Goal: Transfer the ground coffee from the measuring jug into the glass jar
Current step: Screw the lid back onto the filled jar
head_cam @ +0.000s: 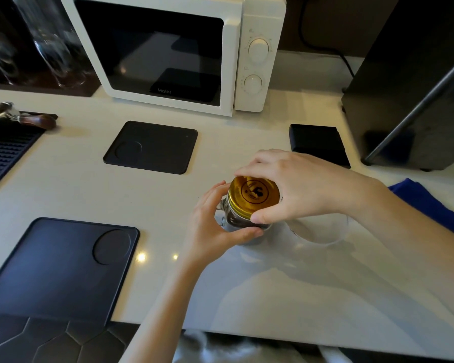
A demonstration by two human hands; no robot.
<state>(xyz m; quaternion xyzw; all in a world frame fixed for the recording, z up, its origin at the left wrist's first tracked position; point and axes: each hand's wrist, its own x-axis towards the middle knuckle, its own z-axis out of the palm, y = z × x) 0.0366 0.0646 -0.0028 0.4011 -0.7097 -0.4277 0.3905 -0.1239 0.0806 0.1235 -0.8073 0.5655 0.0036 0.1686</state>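
The left hand (pixel 215 218) is bracing the glass jar (pixel 243 221) (dark grounds inside) on the counter (pixel 168 205) — steadying it, likely, while the right hand (pixel 294 184) is clamping its fingers round the gold lid (pixel 254 196) — the clear measuring jug (pixel 323 229) standing just beside.

Glossy gold metal lid (pixel 254 193); clear glass jar (pixel 243 223).

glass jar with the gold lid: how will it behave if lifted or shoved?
The jar is glass, so probably rigid, smooth, breakable. Dark contents show inside, so likely some weight. The left hand wraps its body while the right hand grips the lid; it looks squat, unlikely to tip.
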